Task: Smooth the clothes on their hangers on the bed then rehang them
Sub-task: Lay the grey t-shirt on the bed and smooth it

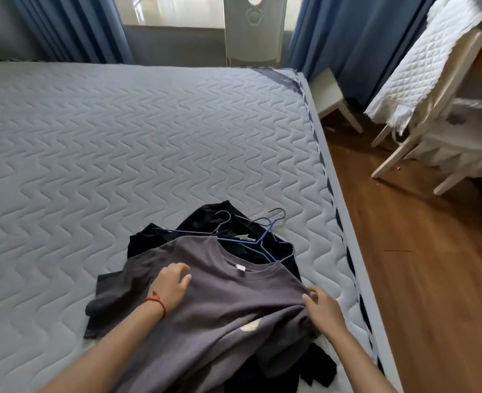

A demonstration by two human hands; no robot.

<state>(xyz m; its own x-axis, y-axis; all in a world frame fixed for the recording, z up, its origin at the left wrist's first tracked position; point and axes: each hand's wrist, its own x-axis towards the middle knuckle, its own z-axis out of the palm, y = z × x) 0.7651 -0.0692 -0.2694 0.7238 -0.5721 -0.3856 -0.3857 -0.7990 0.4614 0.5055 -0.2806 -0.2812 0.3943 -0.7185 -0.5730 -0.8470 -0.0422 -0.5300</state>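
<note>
A grey T-shirt (222,302) lies on top of a pile at the near right part of the bed (120,137). Black clothes (205,222) lie under it, with blue wire hangers (265,239) sticking out at the collars. My left hand (173,285) rests on the grey shirt's left shoulder, with its fingers curled down onto the cloth. At the shirt's right shoulder my right hand (320,307) pinches the fabric, which bunches into folds there. A pale print (249,326) shows on the shirt's chest.
The quilted grey mattress stretches far to the left and back. Its right edge (344,222) borders a wooden floor (421,279). A white chair (421,109) draped with a white quilted cover stands at the right. Blue curtains (347,32) and a window are behind the bed.
</note>
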